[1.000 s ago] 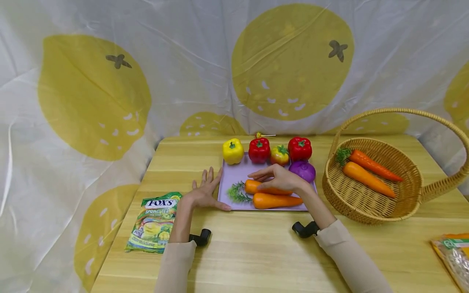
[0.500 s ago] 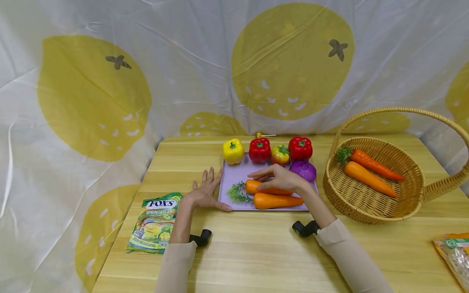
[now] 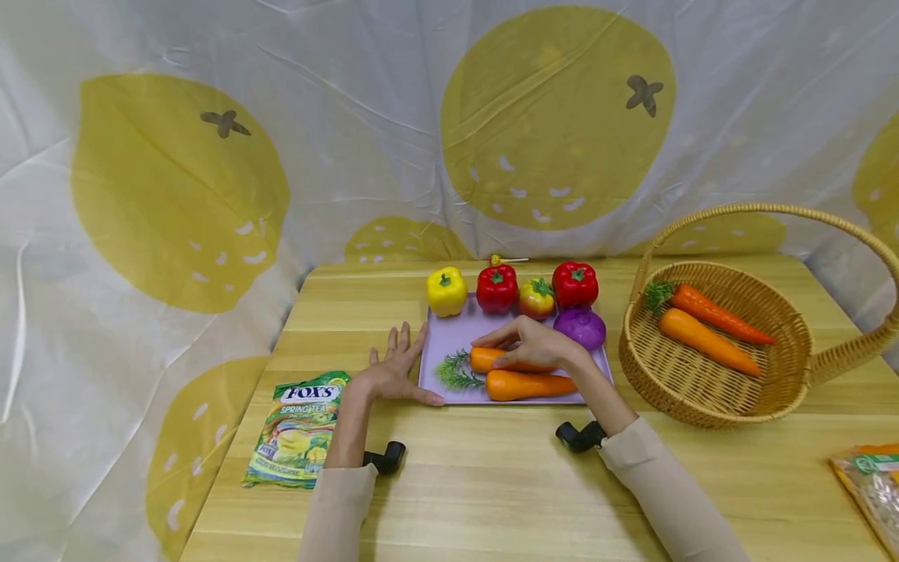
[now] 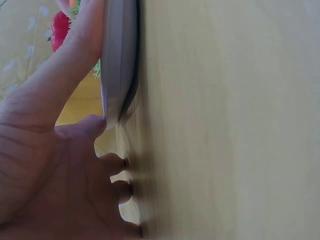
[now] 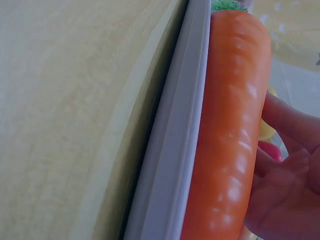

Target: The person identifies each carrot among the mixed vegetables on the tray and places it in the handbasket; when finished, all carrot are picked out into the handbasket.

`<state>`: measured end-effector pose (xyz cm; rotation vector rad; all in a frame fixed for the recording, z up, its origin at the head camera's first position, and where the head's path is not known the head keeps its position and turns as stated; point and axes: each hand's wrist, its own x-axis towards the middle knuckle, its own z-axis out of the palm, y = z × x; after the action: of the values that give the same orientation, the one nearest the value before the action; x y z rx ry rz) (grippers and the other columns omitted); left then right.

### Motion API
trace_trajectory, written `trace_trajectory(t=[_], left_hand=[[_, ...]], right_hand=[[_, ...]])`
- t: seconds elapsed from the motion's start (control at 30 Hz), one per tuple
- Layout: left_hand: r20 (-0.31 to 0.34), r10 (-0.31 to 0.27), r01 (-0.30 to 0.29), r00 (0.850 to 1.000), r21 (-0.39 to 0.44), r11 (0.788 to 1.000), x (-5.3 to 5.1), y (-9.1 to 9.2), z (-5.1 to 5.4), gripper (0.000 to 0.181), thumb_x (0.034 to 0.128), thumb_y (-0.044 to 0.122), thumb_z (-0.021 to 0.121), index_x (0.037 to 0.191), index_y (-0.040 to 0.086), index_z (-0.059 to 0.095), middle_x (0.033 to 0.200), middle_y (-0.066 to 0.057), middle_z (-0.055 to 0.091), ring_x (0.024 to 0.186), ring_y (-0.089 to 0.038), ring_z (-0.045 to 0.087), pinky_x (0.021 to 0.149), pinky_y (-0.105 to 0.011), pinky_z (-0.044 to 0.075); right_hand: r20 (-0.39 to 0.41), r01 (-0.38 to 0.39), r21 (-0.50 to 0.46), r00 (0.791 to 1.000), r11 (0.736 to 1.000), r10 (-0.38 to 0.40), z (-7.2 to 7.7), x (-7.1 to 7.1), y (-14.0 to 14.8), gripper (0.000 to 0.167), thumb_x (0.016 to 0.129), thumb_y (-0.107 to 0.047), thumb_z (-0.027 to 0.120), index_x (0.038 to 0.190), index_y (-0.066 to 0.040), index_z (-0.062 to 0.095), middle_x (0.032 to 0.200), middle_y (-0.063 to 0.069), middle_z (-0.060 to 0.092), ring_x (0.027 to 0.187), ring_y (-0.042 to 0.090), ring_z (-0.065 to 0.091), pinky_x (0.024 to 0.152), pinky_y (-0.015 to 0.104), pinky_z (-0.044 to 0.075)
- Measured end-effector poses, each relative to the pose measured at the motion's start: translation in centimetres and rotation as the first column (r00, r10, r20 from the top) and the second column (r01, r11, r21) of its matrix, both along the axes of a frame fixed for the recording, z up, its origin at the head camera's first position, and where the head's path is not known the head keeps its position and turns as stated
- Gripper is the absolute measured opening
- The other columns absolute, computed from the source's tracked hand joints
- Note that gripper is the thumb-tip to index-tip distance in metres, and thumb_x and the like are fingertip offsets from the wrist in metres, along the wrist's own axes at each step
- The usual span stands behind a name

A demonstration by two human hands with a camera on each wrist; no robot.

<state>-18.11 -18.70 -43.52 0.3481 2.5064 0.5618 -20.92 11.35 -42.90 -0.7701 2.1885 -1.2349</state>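
Note:
My left hand (image 3: 389, 376) lies at the left edge of a lilac tray (image 3: 449, 334), fingers spread. In the left wrist view its thumb (image 4: 70, 60) runs along the tray's near side. Over the tray, my right hand (image 3: 535, 344) holds the rear orange carrot (image 3: 481, 359) from above, thumb on the near side and fingers on the far side. A second carrot (image 3: 527, 385) lies in front of it along the near rim. Seen from the right wrist, this front carrot (image 5: 230, 125) hides much of the grip.
Yellow pepper (image 3: 446, 291), red peppers (image 3: 497, 289), a small red-yellow fruit (image 3: 537, 298) and purple onion (image 3: 580, 328) line the tray's back and right. A wicker basket (image 3: 642, 382) holding two carrots stands right. Candy bag (image 3: 296, 429) lies left, another bag (image 3: 871, 488) at far right.
My right hand's fingers have shifted slightly left and closed in a little over the rear carrot. The left hand keeps its place at the tray.

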Motion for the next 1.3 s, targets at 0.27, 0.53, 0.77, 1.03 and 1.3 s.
trace_trajectory(t=[0.27,0.53,0.77,1.03,1.3], left_hand=[[0.002,0.006,-0.006,1.0,0.012,1.0,0.0,0.0,-0.1,0.137,0.0757,0.06,0.086,0.167,0.024,-0.01,0.17,-0.019,-0.027,0.158,-0.039,-0.026,0.122,-0.074,-0.011],[-0.003,-0.005,0.005,1.0,0.004,1.0,0.0,0.3,-0.1,0.136,0.0759,0.06,0.086,0.167,0.025,-0.009,0.17,-0.018,-0.027,0.158,-0.039,-0.026,0.122,-0.074,-0.011],[-0.003,-0.003,0.003,1.0,0.007,1.0,0.0,0.4,0.1,0.137,0.076,0.06,0.086,0.167,0.025,-0.01,0.17,-0.018,-0.026,0.158,-0.039,-0.026,0.122,-0.074,-0.011],[-0.001,-0.002,0.002,1.0,0.01,1.0,-0.1,0.2,0.0,0.136,0.0762,0.061,0.085,0.167,0.026,-0.01,0.17,-0.018,-0.027,0.158,-0.039,-0.027,0.122,-0.074,-0.011],[-0.002,0.001,-0.001,1.0,0.014,1.0,-0.1,-0.1,-0.3,0.136,0.0765,0.061,0.085,0.167,0.025,-0.01,0.17,-0.018,-0.026,0.158,-0.039,-0.027,0.121,-0.075,-0.011]], right_hand=[[-0.019,0.017,-0.014,1.0,1.0,-0.017,0.0,0.2,0.0,0.042,0.096,-0.009,0.073,0.137,-0.008,0.068,0.133,0.011,0.072,0.127,0.032,0.065,0.108,0.044,0.054],[-0.064,0.088,-0.007,0.994,0.996,-0.088,0.8,0.3,1.4,0.043,0.094,-0.015,0.077,0.137,-0.014,0.069,0.136,0.007,0.071,0.129,0.033,0.063,0.108,0.048,0.053],[-0.072,0.116,-0.041,0.99,0.992,-0.119,2.1,0.5,2.2,0.043,0.095,-0.015,0.076,0.137,-0.013,0.069,0.137,0.01,0.07,0.128,0.028,0.062,0.099,0.035,0.057],[-0.069,0.132,-0.129,0.988,0.983,-0.141,3.9,1.3,3.0,0.044,0.093,-0.015,0.078,0.136,-0.018,0.071,0.133,0.005,0.073,0.112,0.022,0.067,0.086,0.028,0.059],[-0.12,0.181,-0.145,0.973,0.973,-0.199,5.4,2.0,4.5,0.045,0.092,-0.015,0.079,0.136,-0.018,0.071,0.137,0.007,0.07,0.108,0.02,0.064,0.078,0.02,0.054]])
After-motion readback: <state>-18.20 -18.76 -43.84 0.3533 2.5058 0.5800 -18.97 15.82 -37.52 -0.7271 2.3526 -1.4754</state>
